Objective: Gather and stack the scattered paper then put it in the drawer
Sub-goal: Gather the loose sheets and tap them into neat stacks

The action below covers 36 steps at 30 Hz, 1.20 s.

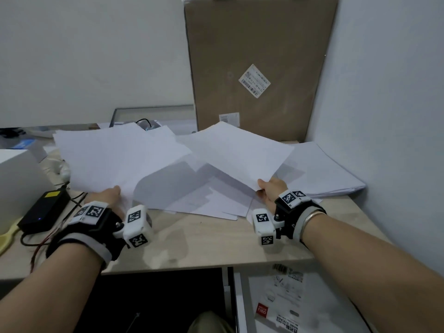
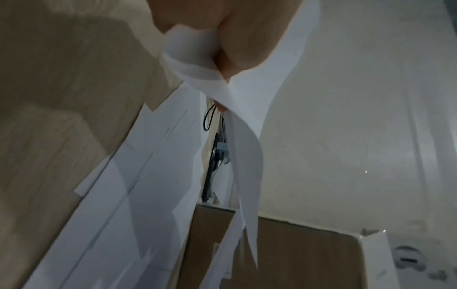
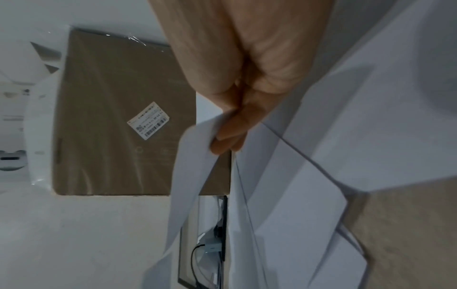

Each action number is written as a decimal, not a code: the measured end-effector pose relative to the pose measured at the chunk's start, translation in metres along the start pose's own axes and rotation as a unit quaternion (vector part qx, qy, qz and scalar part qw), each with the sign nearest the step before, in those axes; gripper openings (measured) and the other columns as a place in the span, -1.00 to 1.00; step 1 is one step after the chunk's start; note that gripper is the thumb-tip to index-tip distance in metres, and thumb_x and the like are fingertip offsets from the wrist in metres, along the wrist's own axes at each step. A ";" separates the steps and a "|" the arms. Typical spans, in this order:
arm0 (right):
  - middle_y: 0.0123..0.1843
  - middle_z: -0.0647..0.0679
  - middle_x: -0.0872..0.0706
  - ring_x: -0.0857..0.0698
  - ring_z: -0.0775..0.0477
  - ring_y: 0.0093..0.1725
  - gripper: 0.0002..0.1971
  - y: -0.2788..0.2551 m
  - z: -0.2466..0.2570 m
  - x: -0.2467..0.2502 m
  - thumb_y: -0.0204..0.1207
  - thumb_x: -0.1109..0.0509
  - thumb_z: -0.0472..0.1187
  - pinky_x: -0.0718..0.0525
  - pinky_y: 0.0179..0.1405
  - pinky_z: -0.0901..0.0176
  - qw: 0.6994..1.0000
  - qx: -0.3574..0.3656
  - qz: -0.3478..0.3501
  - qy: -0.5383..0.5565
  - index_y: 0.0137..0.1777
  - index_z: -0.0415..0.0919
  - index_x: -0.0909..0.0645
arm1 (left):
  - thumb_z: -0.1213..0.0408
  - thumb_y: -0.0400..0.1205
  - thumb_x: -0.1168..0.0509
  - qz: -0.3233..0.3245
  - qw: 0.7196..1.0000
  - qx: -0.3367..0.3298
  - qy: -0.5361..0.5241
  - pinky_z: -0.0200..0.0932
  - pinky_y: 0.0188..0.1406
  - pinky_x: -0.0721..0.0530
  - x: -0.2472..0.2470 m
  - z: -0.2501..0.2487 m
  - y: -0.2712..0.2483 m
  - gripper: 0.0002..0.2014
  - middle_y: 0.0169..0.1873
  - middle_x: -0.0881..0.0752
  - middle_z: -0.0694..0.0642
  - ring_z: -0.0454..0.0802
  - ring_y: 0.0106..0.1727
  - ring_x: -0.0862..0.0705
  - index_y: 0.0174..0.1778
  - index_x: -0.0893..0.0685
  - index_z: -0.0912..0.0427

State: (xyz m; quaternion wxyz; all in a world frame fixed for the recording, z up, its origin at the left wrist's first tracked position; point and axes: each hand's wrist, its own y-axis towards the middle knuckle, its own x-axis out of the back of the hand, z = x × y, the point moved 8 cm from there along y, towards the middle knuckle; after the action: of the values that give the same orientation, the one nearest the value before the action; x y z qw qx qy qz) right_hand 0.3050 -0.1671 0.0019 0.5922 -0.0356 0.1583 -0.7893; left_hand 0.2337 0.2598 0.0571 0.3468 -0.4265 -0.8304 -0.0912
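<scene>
Dim, flat indoor light, soft shadows under lifted sheets, wrist views blurred, wide-angle bending at edges

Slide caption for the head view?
Each hand, left hand and right hand, lifts paper sheets above scattered paper.

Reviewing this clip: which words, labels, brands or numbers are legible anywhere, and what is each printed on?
"deli": red tag on the plastic packet below the desk edge.
"NAME STICKER": same packet, seen upside down, partly blurred.
Shipping label on the cardboard box: barcode and print too small to read.
Yellow sticker on the black power adapter: unreadable.
Wrist markers: patterns only, no text.
Paper sheets: no legible print.
</scene>
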 end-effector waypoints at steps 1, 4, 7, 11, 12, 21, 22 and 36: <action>-0.11 -0.24 -0.69 -0.67 -0.11 -0.35 -0.93 -0.001 0.006 0.004 0.61 -0.29 -0.41 -0.70 -0.42 0.18 1.000 0.013 -0.012 -0.005 -0.09 -0.34 -0.58 | 0.11 0.54 -0.34 0.005 0.995 0.037 -0.088 -0.16 0.11 -0.59 0.003 0.002 -0.003 -0.55 0.28 -0.64 0.24 0.24 0.31 -0.60 0.29 -0.43 0.18; -0.08 -0.28 -0.75 -0.73 -0.21 -0.29 -0.89 -0.005 0.025 0.018 0.57 -0.27 -0.39 -0.72 -0.14 -0.03 0.996 0.055 -0.050 -0.056 -0.03 -0.37 -0.63 | 0.17 0.68 -0.25 -0.015 0.976 0.037 -0.215 -0.18 -0.12 -0.54 0.005 -0.005 -0.018 -0.50 0.45 -0.50 0.35 0.27 0.45 -0.51 0.49 -0.42 0.36; -0.23 -0.19 -0.71 -0.66 -0.15 -0.34 -0.86 -0.019 0.039 0.023 0.59 -0.22 -0.44 -0.68 -0.53 0.32 0.989 0.087 -0.038 -0.109 -0.11 -0.31 -0.60 | 0.19 0.69 -0.25 -0.005 0.968 0.034 -0.247 0.00 0.23 -0.53 -0.007 -0.017 -0.030 -0.49 0.47 -0.48 0.35 0.29 0.46 -0.50 0.49 -0.42 0.41; -0.33 -0.15 -0.63 -0.55 -0.06 -0.47 -0.89 -0.027 0.029 0.022 0.62 -0.23 -0.41 -0.52 -0.67 0.27 0.975 0.052 0.032 -0.212 -0.02 -0.29 -0.59 | 0.29 0.62 -0.36 0.024 0.963 0.006 -0.269 -0.07 0.24 -0.51 -0.030 -0.030 -0.036 -0.49 0.41 -0.56 0.31 0.28 0.37 -0.56 0.45 -0.46 0.47; -0.33 -0.16 -0.62 -0.52 -0.06 -0.50 -0.89 -0.028 0.025 0.024 0.61 -0.24 -0.39 -0.49 -0.61 0.24 0.968 0.040 0.046 -0.245 -0.02 -0.29 -0.60 | 0.34 0.59 -0.39 0.035 0.960 0.008 -0.278 0.01 0.31 -0.54 -0.038 -0.029 -0.035 -0.50 0.38 -0.59 0.32 0.28 0.33 -0.59 0.42 -0.49 0.47; -0.12 -0.22 -0.66 -0.64 -0.20 -0.11 -0.79 -0.029 -0.012 0.039 0.68 -0.23 -0.13 -0.70 0.01 -0.08 0.959 -0.070 0.121 -0.247 -0.06 -0.27 -0.55 | 0.31 0.52 -0.47 0.113 0.980 0.005 -0.164 0.26 0.32 -0.58 -0.095 -0.015 -0.037 -0.50 0.25 -0.66 0.32 0.34 0.25 -0.62 0.33 -0.54 0.43; -0.11 -0.21 -0.68 -0.66 -0.22 -0.07 -0.73 -0.030 -0.016 0.040 0.68 -0.23 -0.07 -0.70 -0.02 -0.03 0.967 -0.088 0.115 -0.207 -0.03 -0.28 -0.59 | 0.29 0.51 -0.47 0.122 0.982 0.001 -0.148 0.27 0.31 -0.58 -0.102 -0.013 -0.037 -0.49 0.25 -0.66 0.34 0.34 0.25 -0.62 0.33 -0.54 0.43; -0.14 -0.22 -0.73 -0.73 -0.18 -0.09 -0.90 -0.018 -0.027 0.041 0.54 -0.39 -0.44 -0.72 0.16 -0.04 0.974 -0.096 0.105 -0.177 -0.19 -0.33 -0.56 | 0.55 0.58 -0.33 0.220 0.972 0.004 -0.085 -0.09 -0.11 -0.75 -0.134 -0.009 -0.042 -0.58 0.29 -0.63 0.42 0.12 -0.22 -0.68 0.38 -0.49 0.50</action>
State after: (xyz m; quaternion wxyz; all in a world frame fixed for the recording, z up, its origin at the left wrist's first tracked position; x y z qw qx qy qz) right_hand 0.2697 -0.1960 -0.0237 0.6841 -0.2149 0.1292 -0.6849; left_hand 0.2590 0.1437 -0.0176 0.2882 -0.6032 -0.7432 0.0274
